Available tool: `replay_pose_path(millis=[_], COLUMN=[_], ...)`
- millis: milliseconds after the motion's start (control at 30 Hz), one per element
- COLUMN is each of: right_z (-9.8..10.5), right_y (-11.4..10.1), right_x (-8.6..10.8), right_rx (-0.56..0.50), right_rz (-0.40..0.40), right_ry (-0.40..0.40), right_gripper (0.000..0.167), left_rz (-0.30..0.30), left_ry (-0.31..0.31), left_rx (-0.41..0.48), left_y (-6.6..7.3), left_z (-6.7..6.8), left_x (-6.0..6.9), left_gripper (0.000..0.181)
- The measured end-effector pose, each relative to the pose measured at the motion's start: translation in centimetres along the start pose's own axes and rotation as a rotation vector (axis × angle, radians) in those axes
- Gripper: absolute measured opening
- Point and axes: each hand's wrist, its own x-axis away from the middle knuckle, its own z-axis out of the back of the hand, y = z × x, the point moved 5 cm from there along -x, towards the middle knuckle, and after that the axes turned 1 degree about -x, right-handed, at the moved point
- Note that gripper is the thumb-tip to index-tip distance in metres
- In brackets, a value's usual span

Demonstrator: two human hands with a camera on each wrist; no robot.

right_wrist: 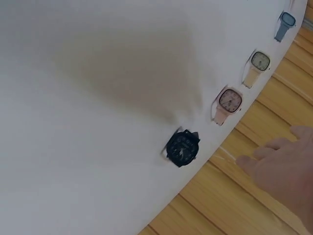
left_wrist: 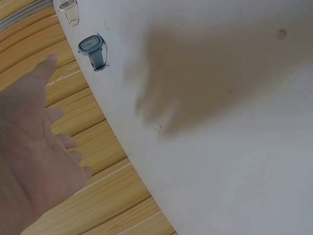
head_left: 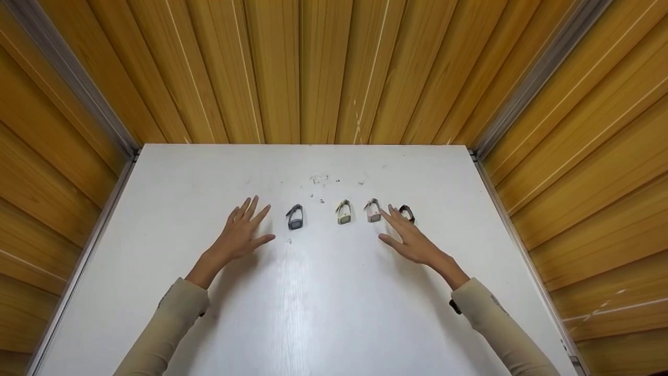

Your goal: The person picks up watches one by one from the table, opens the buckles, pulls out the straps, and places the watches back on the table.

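Note:
Across the white table lies a row of wristwatches with their straps looped. At the left end is a blue-grey watch (head_left: 296,224), then a cream watch (head_left: 344,219), a pink watch (head_left: 374,217) and a black watch (right_wrist: 183,148). My left hand (head_left: 241,230), fingers spread and straight, hovers left of the blue-grey watch (left_wrist: 92,45) and holds nothing. With fingers extended, my right hand (head_left: 410,239) hangs above the table near the pink and black watches. In the head view it partly covers the black watch (head_left: 407,213).
The white table (head_left: 323,313) has small dark marks (head_left: 319,180) behind the watches. Wood-patterned panels (head_left: 323,73) rise at the back and both sides, with metal rails (head_left: 543,78) at the corners. Both hands cast shadows on the tabletop.

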Motion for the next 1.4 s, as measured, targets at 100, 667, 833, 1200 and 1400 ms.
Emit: replay_pose_path(millis=[100, 667, 833, 1200, 1400], right_z=[-0.8, -8.2, -9.8, -12.4, -14.0], right_y=[-1.2, -5.9, -6.9, -8.5, -8.7], right_x=[-0.3, -5.2, -7.2, -11.4, -12.2], right_rx=[-0.045, -0.44, -0.649, -0.998, -1.09], right_rz=[0.042, 0.082, -0.011, -0.192, -0.225], right_ry=[-0.011, -0.079, -0.141, -0.104, -0.127], right_gripper=[0.066, 0.052, 0.052, 0.056, 0.055], left_rz=[0.008, 0.144, 0.165, 0.217, 0.34], left_ry=[0.001, -0.022, 0.028, 0.042, 0.085], left_rx=[0.043, 0.386, 0.514, 0.587, 0.643], left_y=[0.1, -0.8, -0.7, 0.3, 0.3], left_z=[-0.5, -3.5, -4.1, -5.4, -6.2], left_x=[-0.4, -2.4, -2.8, -4.7, -5.6], left_gripper=[0.074, 0.05, 0.044, 0.036, 0.03])
